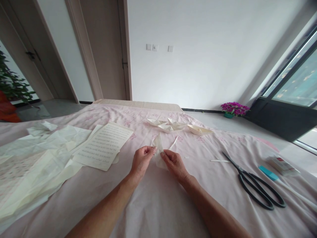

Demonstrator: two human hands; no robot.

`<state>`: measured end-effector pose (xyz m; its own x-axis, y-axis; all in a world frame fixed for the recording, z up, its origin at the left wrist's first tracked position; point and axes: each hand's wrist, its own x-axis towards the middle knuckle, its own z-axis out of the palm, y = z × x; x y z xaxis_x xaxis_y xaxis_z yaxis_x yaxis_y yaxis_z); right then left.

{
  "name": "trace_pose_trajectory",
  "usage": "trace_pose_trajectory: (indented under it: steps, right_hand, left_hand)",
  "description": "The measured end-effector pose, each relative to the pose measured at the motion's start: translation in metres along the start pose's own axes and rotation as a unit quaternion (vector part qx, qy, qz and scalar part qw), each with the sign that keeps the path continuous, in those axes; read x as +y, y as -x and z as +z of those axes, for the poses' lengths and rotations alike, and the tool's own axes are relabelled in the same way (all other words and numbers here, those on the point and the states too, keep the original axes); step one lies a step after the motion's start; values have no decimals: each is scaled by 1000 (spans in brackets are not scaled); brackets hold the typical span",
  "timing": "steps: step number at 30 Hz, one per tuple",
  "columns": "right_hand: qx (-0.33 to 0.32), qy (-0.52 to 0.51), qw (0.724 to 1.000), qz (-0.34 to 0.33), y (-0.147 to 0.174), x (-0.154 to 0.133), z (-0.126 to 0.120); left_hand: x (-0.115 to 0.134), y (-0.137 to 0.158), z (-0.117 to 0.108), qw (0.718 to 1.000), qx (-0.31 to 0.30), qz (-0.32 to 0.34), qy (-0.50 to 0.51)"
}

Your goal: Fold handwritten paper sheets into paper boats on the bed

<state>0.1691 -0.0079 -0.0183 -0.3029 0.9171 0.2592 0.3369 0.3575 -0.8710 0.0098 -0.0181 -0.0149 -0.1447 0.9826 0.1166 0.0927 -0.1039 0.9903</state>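
Note:
Both hands pinch a small folded piece of cream paper (158, 142) above the middle of the cloth. My left hand (143, 160) grips its left edge between thumb and fingers. On the right side, my right hand (175, 163) holds it with the thumb in front; its other fingers are partly hidden. Several folded paper boats (170, 125) lie just beyond, with one more boat (200, 130) at their right. A thin paper strip (174, 142) rests behind my right hand.
Written sheets (104, 145) and crumpled papers (47, 148) cover the left side. Black scissors (255, 185) lie at the right, near a blue-ended tool (268, 173) and a small clear box (282, 165). A pink patterned cloth (148, 205) spreads beneath everything.

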Motion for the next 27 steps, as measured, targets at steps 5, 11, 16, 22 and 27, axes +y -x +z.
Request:
trace_pose_trajectory:
  steps: [5,11,16,22,27]
  right_hand:
    - [-32,-6,999,17,0,-3,3]
    - [-7,51,998,26,-1,2,3]
    - [26,166,985,-29,3,-10,2]
    - [82,-26,996,0,0,-18,-4]
    - [73,-206,965,143,-7,-12,-5]
  left_hand:
    - [2,-3,-3,998,48,-28,29]
    - [12,0,-1,993,26,-79,80]
    - [10,2,0,986,-4,-118,117]
    - [-5,-5,-3,942,-64,-144,295]
    - [-7,-6,-2,920,-94,-138,356]
